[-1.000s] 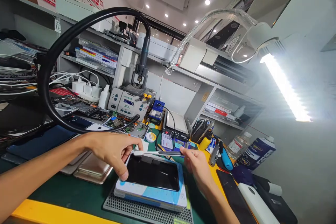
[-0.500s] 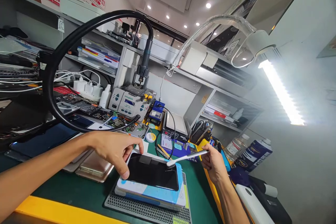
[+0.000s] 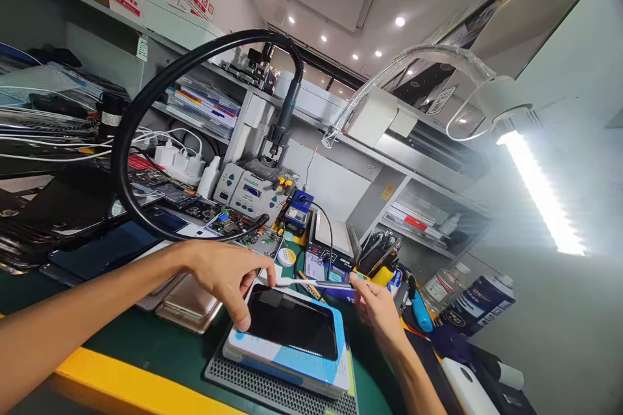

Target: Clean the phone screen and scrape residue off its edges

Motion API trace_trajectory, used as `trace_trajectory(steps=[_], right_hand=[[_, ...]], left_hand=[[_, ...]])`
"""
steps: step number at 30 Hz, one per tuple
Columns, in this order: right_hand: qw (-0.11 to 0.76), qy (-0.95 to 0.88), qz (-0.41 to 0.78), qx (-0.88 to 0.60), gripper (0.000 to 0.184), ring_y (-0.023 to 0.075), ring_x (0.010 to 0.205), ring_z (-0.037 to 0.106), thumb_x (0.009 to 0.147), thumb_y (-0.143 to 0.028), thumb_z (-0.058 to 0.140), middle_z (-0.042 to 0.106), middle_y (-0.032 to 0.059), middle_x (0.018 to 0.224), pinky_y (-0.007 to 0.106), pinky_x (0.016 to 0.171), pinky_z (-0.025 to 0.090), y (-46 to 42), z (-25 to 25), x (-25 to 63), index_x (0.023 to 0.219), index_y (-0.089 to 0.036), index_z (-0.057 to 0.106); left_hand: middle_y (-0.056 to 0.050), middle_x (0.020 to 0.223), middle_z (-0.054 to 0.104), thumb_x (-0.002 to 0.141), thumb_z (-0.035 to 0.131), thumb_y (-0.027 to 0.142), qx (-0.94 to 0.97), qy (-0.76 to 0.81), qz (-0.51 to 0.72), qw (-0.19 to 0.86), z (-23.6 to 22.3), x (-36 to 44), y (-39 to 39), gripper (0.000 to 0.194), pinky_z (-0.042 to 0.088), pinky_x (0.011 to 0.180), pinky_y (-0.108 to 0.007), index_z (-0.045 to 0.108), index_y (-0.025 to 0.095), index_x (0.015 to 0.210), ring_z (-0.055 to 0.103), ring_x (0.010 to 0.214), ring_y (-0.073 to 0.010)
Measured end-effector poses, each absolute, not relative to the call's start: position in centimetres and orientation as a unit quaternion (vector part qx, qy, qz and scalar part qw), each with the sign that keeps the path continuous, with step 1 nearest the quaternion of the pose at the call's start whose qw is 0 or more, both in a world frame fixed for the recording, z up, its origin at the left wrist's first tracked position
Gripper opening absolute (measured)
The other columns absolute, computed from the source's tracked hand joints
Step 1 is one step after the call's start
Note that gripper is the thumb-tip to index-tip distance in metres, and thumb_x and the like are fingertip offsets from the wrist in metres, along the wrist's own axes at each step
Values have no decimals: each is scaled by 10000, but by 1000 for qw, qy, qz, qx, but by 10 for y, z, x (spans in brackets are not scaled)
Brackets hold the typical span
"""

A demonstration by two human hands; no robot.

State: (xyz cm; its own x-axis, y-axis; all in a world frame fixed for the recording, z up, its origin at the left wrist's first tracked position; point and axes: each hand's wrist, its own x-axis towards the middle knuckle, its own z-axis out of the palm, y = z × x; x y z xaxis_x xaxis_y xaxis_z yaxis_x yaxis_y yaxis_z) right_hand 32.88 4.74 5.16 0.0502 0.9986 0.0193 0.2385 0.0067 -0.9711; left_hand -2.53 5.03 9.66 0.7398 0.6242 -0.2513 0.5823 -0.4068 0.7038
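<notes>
as phone (image 3: 294, 323) lies between hands (image 3: 221, 279) (image 3: 378, 312), brush (image 3: 318, 284) gripped

The phone (image 3: 294, 323) is black, the box (image 3: 292, 359) blue and white.

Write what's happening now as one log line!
left hand: holding black phone by one end; right hand: holding brush; black phone: on blue-white box

The left hand (image 3: 224, 277) arches palm-down, spread wide; the right hand (image 3: 378, 308) pinches.
</notes>
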Motion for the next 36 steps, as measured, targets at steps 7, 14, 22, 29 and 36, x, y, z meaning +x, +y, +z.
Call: trace_trajectory(steps=[7,14,22,29,36], right_hand=[[467,-561,418,-541,612,54,392,218,737,-643,761,300,-87,429,245,422,127,41,50,316,492,-216,398],[499,-552,433,-508,626,57,375,156,790,-632,662,206,-104,402,258,412,128,40,62,323,478,-245,282],[393,-610,424,-542,632,57,408,200,743,-702,722,272,-80,416,271,451,108,31,51,302,457,-179,515],[415,-602,419,-538,604,65,411,218,769,-601,722,287,-69,407,282,460,118,33,52,305,414,-203,438],[492,-531,435,-536,502,53,360,156,697,-460,681,195,-114,402,266,417,110,40,65,328,459,-254,290]], left_hand=[[68,738,636,582,912,439,836,364,29,410,95,-24,50,761,414,579,-243,573,286,1246,603,703,-176],[69,721,633,567,915,378,833,361,36,417,96,-24,50,758,410,569,-240,581,281,1240,599,687,-177],[54,722,626,576,907,454,832,361,39,420,91,-25,51,849,404,558,-240,521,239,1301,589,680,-186],[37,751,629,593,894,513,836,362,39,411,93,-24,52,860,410,565,-251,516,253,1320,609,710,-210],[60,738,623,590,902,489,839,352,40,413,88,-26,53,758,408,573,-248,567,292,1241,597,683,-183]])
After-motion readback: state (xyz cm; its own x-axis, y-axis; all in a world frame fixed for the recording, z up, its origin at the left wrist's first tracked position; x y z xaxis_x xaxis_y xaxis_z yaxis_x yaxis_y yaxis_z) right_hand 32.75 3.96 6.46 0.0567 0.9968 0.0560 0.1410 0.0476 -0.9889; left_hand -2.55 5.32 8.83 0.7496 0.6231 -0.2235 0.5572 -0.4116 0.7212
